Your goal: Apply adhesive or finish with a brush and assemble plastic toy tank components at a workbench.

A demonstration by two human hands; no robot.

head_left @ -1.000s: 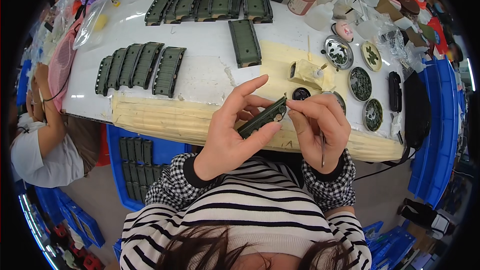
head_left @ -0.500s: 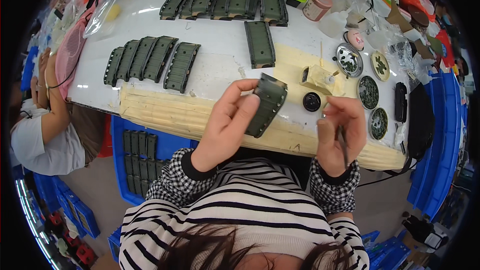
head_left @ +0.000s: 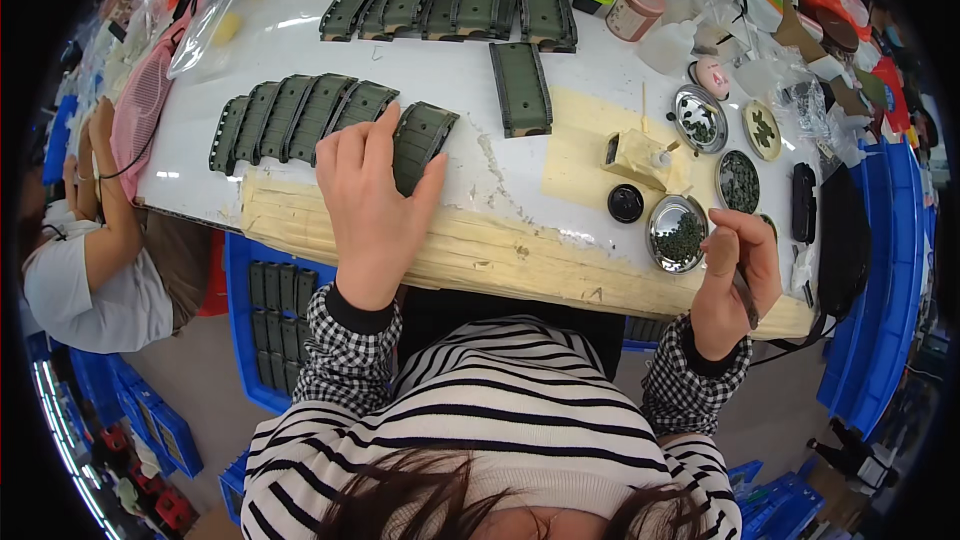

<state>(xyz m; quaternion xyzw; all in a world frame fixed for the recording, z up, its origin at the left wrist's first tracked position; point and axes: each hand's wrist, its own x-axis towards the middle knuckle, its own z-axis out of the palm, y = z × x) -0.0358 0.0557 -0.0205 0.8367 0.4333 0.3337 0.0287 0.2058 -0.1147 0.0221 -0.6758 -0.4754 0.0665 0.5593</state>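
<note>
A dark green ribbed, curved panel with black edges (head_left: 424, 130) is in my left hand (head_left: 365, 205), gripped between thumb and fingers. It is low over the table, right beside an overlapping row of like panels (head_left: 312, 110). My right hand (head_left: 735, 285) is closed around slim metal tweezers (head_left: 746, 302); their tip is hidden by the fingers. Just left of those fingers sits a round metal dish (head_left: 653, 247) of small dark green bits. A single green panel (head_left: 520, 90) lies farther off, below a longer row of panels (head_left: 480, 2).
A tape-wrapped block (head_left: 640, 158) with a small stick and a round black cap (head_left: 626, 203) stand on tan paper. More dishes of green bits (head_left: 738, 183) line the right side. A blue crate (head_left: 240, 340) of panels is below the table. Another person (head_left: 100, 270) sits at left.
My left hand has carried the panel left, down beside the row. My right hand has shifted right with the tweezers, uncovering the near dish of green bits.
</note>
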